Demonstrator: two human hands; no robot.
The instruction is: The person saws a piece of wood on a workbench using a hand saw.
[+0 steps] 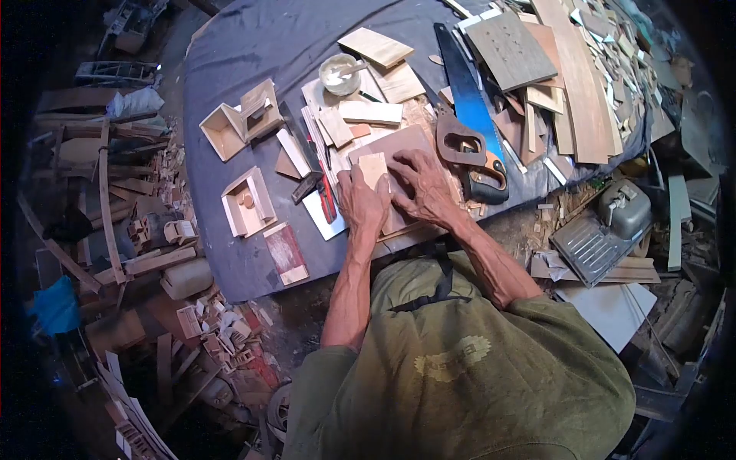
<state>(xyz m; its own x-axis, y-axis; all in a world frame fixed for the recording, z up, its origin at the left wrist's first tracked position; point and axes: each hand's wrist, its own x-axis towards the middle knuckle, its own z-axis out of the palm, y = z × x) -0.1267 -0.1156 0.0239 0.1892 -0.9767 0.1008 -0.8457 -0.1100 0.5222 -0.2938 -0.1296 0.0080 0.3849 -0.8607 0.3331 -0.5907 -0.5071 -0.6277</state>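
My left hand (363, 201) grips a small pale wooden block (373, 165), its fingers along the block's side. The block rests on a flat brown board or sheet (406, 141) at the table's near edge. Just to the right, my right hand (423, 185) lies on the same brown surface with its fingers spread and bent. No object shows in it. Left of my left hand are a red-handled tool (327, 201) and a hammer (308, 186). Beyond the block lie pale wood strips (371, 113) and a tub of whitish paste (334, 75) with a stick in it.
Two handsaws, one with a blue blade (473, 103), lie right of my hands. Small wooden boxes (249, 201) and a red-faced block (286, 254) stand on the dark cloth (230, 92) at left. Stacked boards (512, 50) and offcuts fill the right side; a metal sink (594, 241) sits below.
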